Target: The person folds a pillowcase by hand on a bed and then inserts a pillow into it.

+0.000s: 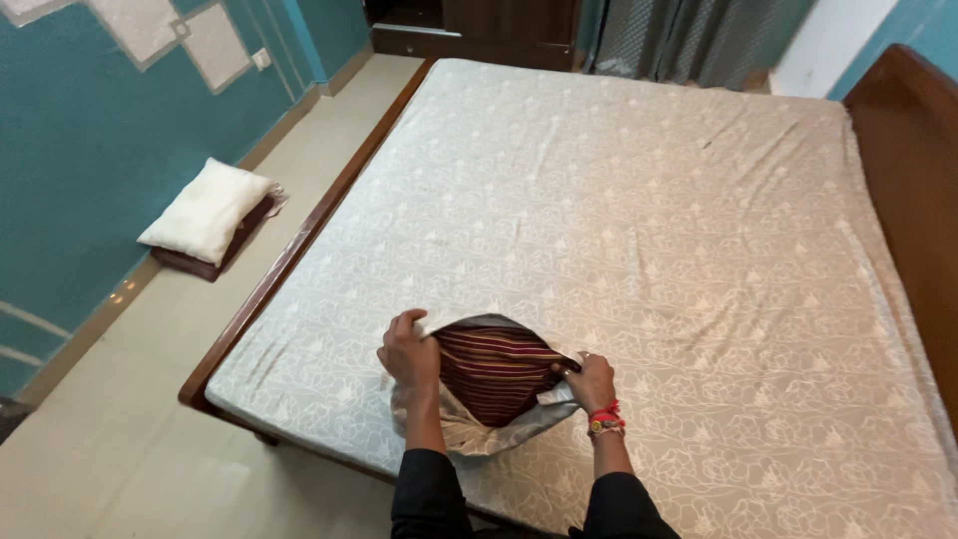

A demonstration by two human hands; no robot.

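A dark red striped pillow (496, 367) lies near the front edge of the bed, partly inside a grey patterned pillowcase (469, 429). My left hand (409, 351) grips the left edge of the case's opening. My right hand (591, 382), with red bangles at the wrist, grips the right edge of the opening. The case's mouth is pulled wide between both hands, and the striped pillow shows through it. The lower part of the pillow is hidden in the case.
The bed (649, 220) has a grey patterned sheet and a wooden frame (289, 260). A white pillow (207, 210) on a dark cushion lies on the floor by the teal wall at left. A wooden headboard (913, 180) stands at right.
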